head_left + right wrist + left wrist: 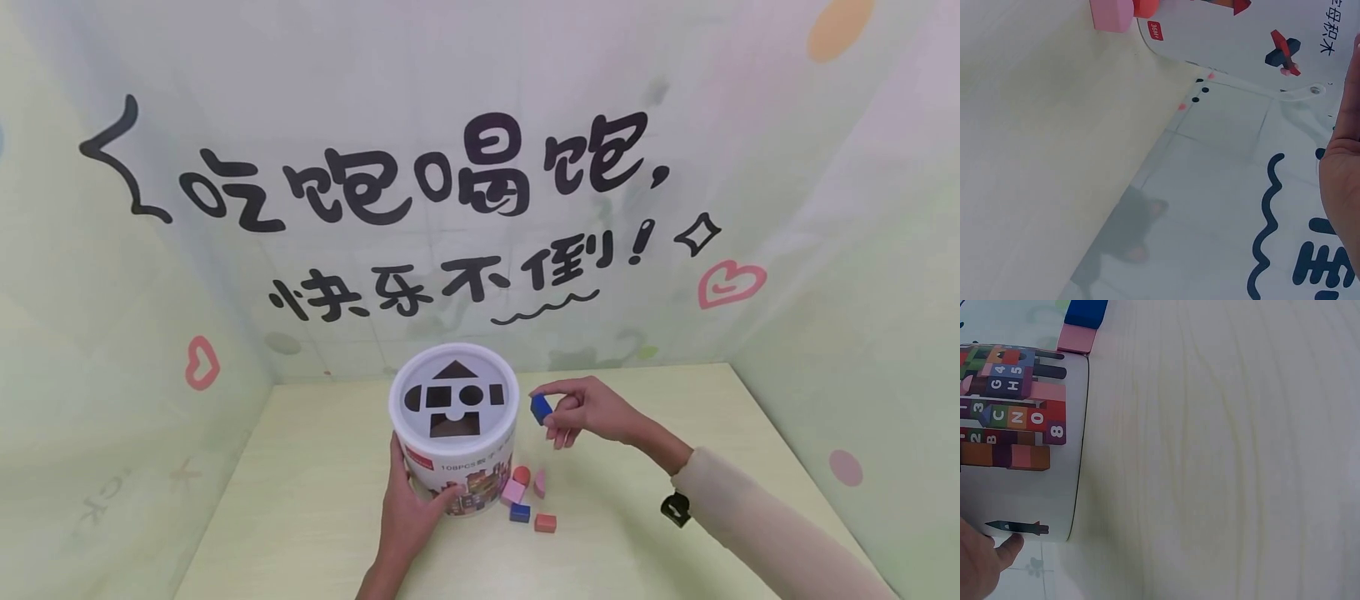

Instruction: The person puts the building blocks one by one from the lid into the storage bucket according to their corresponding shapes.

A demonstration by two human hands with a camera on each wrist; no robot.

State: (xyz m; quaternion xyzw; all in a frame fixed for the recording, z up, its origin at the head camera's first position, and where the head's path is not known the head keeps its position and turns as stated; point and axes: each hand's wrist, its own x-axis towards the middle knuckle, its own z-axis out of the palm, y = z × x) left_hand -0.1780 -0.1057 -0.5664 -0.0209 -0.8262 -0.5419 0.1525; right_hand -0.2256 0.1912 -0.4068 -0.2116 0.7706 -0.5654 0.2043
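Note:
A white round bucket (454,433) with a shape-sorter lid (420,373) stands upright on the table, toy blocks printed on its side. My left hand (412,508) grips it low at the left front; in the left wrist view a finger (1010,550) lies against its wall. To the right of the bucket, my right hand (592,410) pinches a blue block (541,409) between thumb and fingers, near lid height. In the right wrist view only part of that hand (1342,169) shows at the right edge, the held block out of sight.
Several loose blocks lie by the bucket's right front: a red one (521,474), a pink one (513,492), a pink curved one (540,483), a blue one (520,513) and an orange one (545,523). Printed curtain walls (480,275) enclose the table (300,500) at back and sides.

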